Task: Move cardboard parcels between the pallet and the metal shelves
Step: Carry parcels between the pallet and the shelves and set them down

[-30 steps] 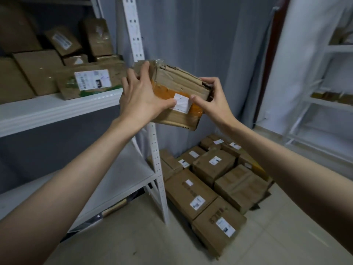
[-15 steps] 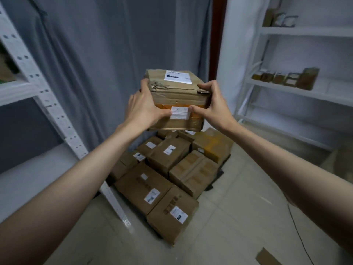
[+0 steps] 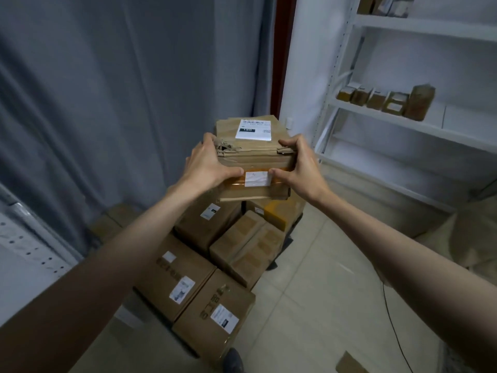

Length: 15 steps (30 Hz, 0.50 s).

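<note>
At the far left edge stands a white perforated metal shelf upright [image 3: 25,246], well to the left of the left fingers, with a grey pleated curtain [image 3: 107,90] hanging behind it.

The left hand [image 3: 208,164] grips the left end of a battered brown cardboard parcel [image 3: 255,154] held up in the air at chest height. Its fingers [image 3: 208,138] curl over the parcel's torn upper left corner, and its thumb presses against the near face, just beside a small white sticker on a band of orange tape [image 3: 256,179]. The parcel sits between the two hands, level, with a white shipping label [image 3: 253,129] on its top face, beyond the fingertips.

The right hand [image 3: 302,164] grips the parcel's right end in the same way: fingers hooked over the upper right corner, thumb on the near face touching the right edge of the white sticker. Both grasps are narrow and closed round the cardboard.

Below the fingers, down on the floor, lies a stack of brown cardboard boxes with white labels [image 3: 204,278], packed touching one another; what they rest on is mostly hidden.

To the right of the right fingers stands a white metal shelving unit [image 3: 403,117] against the wall, with a row of small brown packages [image 3: 384,99] on its middle shelf. A thin black cable [image 3: 395,332] trails across the pale tiled floor [image 3: 309,305] at the lower right.
</note>
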Available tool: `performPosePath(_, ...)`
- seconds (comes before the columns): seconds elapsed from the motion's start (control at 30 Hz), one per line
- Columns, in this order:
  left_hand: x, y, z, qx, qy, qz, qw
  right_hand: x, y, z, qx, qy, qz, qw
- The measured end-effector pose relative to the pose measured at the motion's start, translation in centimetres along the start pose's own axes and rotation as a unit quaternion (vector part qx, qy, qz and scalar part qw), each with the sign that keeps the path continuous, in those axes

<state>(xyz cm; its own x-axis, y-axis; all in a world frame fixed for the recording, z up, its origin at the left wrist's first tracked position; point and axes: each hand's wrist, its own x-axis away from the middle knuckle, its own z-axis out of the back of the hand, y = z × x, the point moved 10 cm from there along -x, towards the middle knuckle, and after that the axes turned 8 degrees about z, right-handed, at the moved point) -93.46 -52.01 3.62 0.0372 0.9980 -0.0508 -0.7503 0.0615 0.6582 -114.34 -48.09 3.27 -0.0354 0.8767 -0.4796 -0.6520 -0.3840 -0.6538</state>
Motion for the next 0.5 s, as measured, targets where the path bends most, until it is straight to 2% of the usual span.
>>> performPosePath(0.27, -9.2, -3.2, -4.2, 0.004, -0.052, 0.032, 0.998, -5.5, 7.5, -4.8, -0.009, -0.017, -0.059, 0.998)
performPosePath(0.5, -13.9, -7.0, -8.1, -0.004, -0.105, 0.061, 0.993, -9.0, 12.6, -9.3, -0.007, -0.067, -0.088, 0.994)
